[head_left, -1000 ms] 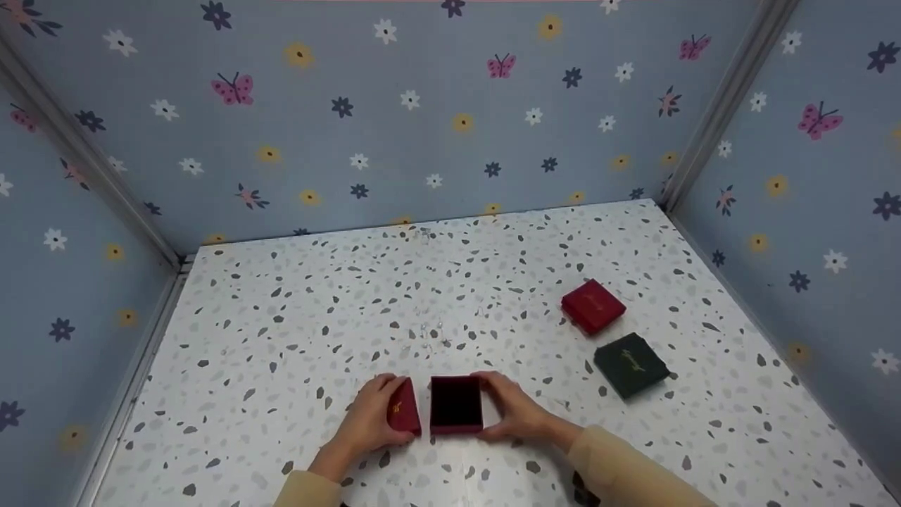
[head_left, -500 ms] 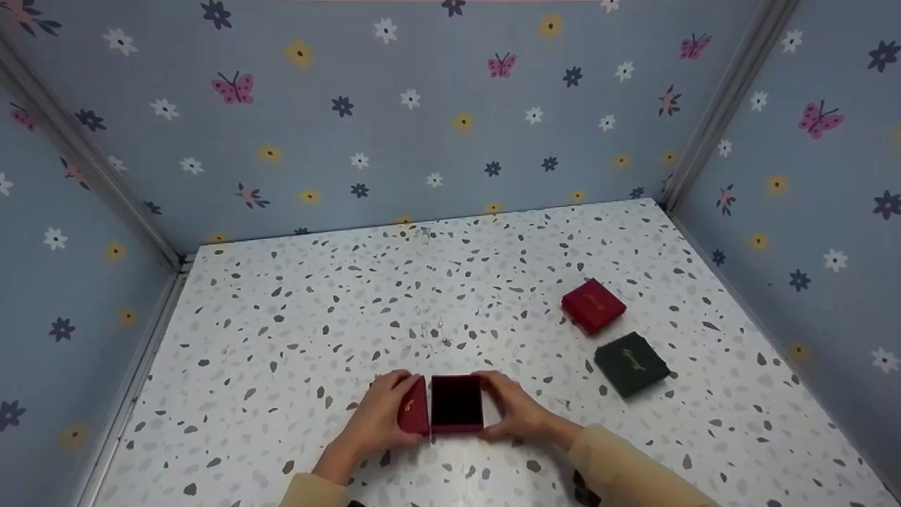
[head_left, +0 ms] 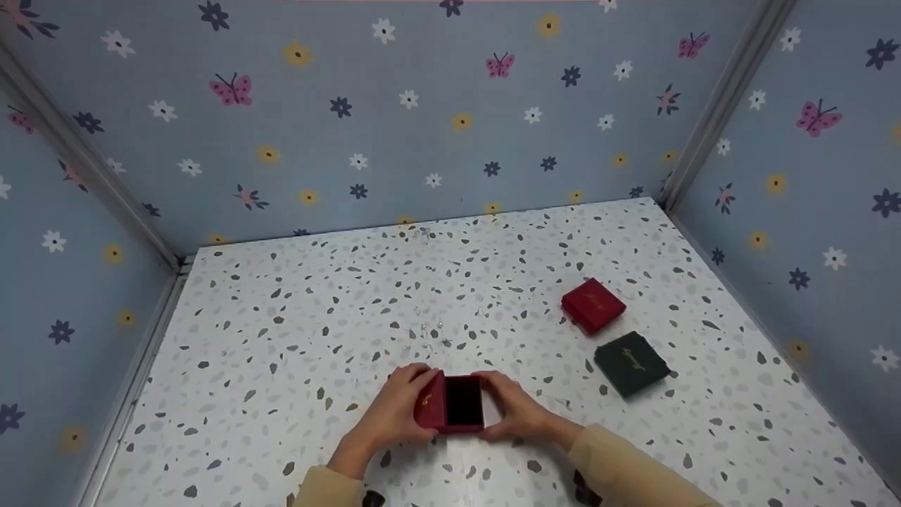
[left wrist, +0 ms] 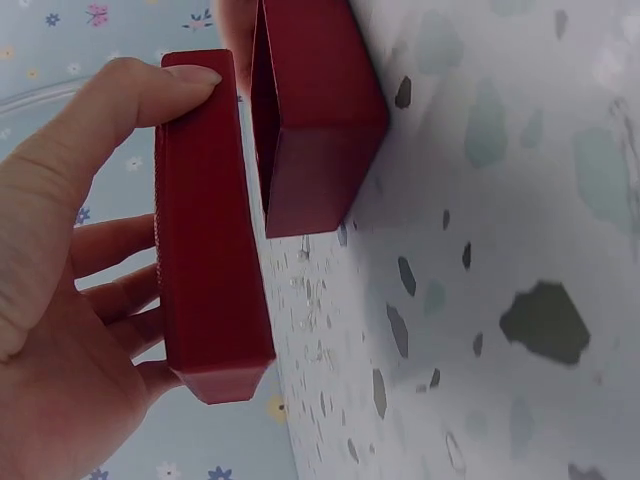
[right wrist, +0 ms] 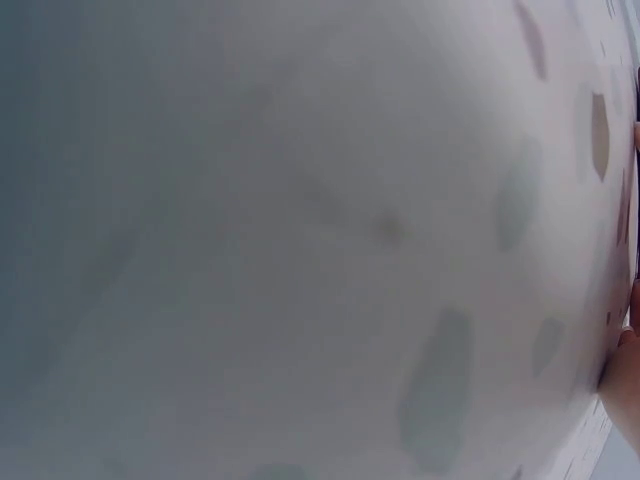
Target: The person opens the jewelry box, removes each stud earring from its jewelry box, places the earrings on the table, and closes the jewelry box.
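Note:
My left hand (head_left: 394,412) grips a small red jewelry box lid (head_left: 431,407) with gold lettering on top. The lid tilts on its side over the left part of the red box base (head_left: 464,428), whose dark inside faces up. In the left wrist view, thumb and fingers pinch the lid (left wrist: 208,240) across its ends, and a narrow gap separates it from the base (left wrist: 330,150). My right hand (head_left: 517,410) holds the base by its right side, on the table. Only a sliver of the right hand (right wrist: 622,390) shows in the right wrist view.
To the right lie a closed red box (head_left: 593,307) and a dark green box (head_left: 631,365), both with gold lettering. Small shiny pieces (head_left: 431,334) are scattered beyond the hands on the speckled white table (head_left: 281,296). Flowered panels (head_left: 394,134) wall the table's back and sides.
My left hand has moved right and slightly up with the lid, which now overlaps the base's left side. The right hand and the base have stayed in place.

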The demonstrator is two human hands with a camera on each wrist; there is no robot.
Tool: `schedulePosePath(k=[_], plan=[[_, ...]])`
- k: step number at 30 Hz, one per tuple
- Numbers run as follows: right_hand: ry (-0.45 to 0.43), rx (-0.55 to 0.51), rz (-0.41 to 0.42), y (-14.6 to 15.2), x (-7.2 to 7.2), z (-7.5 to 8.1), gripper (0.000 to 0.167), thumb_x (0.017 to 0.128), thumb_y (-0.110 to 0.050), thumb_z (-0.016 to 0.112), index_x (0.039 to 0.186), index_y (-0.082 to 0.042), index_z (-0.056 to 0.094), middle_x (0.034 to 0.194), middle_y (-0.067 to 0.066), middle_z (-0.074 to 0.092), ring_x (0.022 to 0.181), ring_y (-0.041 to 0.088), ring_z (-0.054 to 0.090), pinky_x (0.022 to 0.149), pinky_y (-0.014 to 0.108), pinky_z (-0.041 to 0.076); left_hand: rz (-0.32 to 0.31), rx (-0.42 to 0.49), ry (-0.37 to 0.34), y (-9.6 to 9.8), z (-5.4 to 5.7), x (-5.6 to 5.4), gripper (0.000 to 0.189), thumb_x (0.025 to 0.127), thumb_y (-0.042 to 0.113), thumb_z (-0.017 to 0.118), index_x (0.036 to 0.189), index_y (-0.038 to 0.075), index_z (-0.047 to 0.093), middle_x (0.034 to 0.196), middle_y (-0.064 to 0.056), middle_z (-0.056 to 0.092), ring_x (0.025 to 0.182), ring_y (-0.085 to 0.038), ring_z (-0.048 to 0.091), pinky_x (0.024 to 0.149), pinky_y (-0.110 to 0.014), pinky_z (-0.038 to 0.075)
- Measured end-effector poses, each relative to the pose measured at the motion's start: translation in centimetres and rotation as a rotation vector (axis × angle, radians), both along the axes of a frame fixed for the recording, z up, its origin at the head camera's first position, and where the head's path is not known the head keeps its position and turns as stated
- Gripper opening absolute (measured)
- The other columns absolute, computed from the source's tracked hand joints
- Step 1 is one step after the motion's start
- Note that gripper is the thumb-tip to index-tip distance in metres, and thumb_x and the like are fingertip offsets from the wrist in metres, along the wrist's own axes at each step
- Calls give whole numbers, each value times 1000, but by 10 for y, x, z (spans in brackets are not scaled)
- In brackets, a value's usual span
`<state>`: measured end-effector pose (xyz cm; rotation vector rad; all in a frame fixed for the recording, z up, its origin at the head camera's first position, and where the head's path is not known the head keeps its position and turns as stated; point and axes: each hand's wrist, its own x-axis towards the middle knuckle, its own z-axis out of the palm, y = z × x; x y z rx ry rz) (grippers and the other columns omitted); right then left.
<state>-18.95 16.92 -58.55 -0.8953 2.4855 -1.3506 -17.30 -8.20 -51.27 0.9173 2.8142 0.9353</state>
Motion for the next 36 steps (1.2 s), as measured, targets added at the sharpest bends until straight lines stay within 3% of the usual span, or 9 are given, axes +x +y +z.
schedulePosePath(k=[8, 15, 22, 27, 36], plan=[[-25, 15, -10, -1, 3, 5, 91, 56, -15, 81, 131, -7, 31, 126, -2, 43, 117, 15, 39, 100, 33, 27, -12, 10, -13, 17, -4, -4, 84, 57, 29, 80, 129, 3, 44, 126, -12, 41, 113, -25, 37, 87, -41, 39], [-20, -23, -7, -6, 9, 22, 88, 56, -4, 80, 129, 1, 33, 126, 10, 43, 116, 24, 40, 100, 38, 26, -36, 27, -11, 30, -6, -7, 84, 56, 28, 79, 128, 1, 44, 124, -10, 42, 111, -24, 39, 87, -38, 39], [25, 68, -6, -1, 2, 7, 88, 60, -22, 81, 132, -12, 32, 128, 1, 41, 119, 16, 36, 100, 35, 26, -46, 37, -20, 40, -8, -9, 85, 56, 28, 80, 128, 0, 44, 123, -11, 42, 111, -24, 39, 90, -37, 37], [9, 97, -19, 0, 0, 3, 90, 59, -34, 80, 132, -13, 32, 128, 0, 40, 120, 16, 35, 100, 35, 27, -50, 25, -46, 48, -10, -11, 86, 57, 28, 81, 128, 0, 43, 123, -10, 42, 110, -23, 39, 90, -36, 37], [24, 93, -21, -1, 1, 3, 89, 60, -31, 80, 132, -9, 32, 128, 3, 41, 119, 18, 36, 100, 36, 27, -55, 3, -30, 54, -14, -11, 85, 57, 28, 80, 128, 1, 44, 122, -11, 43, 110, -24, 40, 91, -36, 37]])
